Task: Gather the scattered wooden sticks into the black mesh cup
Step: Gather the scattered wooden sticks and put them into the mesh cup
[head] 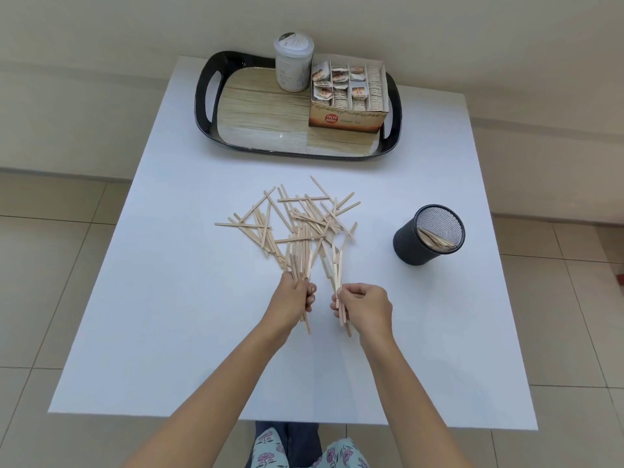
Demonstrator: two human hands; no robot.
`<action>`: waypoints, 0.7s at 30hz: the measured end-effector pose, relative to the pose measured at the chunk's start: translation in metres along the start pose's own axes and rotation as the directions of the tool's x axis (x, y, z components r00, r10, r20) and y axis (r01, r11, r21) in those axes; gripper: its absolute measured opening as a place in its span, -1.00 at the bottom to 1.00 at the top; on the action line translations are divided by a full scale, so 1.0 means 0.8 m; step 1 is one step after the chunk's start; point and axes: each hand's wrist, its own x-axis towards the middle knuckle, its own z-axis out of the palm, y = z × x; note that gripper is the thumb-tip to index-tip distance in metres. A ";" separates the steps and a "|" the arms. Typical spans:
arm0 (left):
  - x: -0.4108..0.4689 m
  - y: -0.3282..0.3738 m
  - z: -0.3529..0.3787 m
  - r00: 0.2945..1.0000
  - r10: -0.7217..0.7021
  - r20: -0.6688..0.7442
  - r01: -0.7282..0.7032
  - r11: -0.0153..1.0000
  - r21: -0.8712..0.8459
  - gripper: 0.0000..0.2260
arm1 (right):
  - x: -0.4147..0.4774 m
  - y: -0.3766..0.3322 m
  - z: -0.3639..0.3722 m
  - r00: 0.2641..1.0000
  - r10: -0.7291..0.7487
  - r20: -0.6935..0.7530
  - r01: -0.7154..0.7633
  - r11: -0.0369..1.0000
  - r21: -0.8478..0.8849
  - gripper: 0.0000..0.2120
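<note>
Several pale wooden sticks lie in a loose crossed heap at the middle of the white table. Just in front of the heap, my left hand grips a bundle of sticks that point away from me. Beside it my right hand holds a smaller bundle, its fingers curled round them. The black mesh cup stands upright to the right of the heap, with several sticks leaning inside it. Both hands are left of the cup and apart from it.
A black-rimmed tray with a wood-pattern floor sits at the table's far side. On it stand a white lidded jar and an open box of tea bags. Tiled floor surrounds the table.
</note>
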 end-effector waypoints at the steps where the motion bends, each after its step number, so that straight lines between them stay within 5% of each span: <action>1: 0.001 0.001 0.002 0.999 -0.019 0.032 0.020 0.999 -0.048 -0.87 | -0.002 0.001 -0.002 1.000 0.006 0.015 -0.007 0.999 0.033 -0.87; 7: 0.007 0.001 0.008 0.994 -0.074 0.083 0.081 0.993 -0.088 -0.84 | -0.026 0.003 0.003 0.994 -0.006 0.105 -0.001 0.998 0.065 -0.96; 12: 0.000 0.009 0.013 0.981 -0.150 0.127 0.165 0.980 -0.113 -0.72 | -0.044 0.004 0.013 0.989 -0.136 0.062 0.143 0.983 -0.116 -0.97; 16: -0.001 0.009 0.017 0.991 -0.107 0.080 0.110 0.993 -0.030 -0.77 | -0.056 0.002 0.022 0.949 -0.314 0.033 0.313 0.923 -0.223 -0.92; 21: -0.001 0.012 0.018 0.996 0.013 0.091 0.005 0.982 -0.191 -0.81 | -0.052 0.006 0.024 0.891 -0.452 0.044 0.441 0.836 -0.327 -0.88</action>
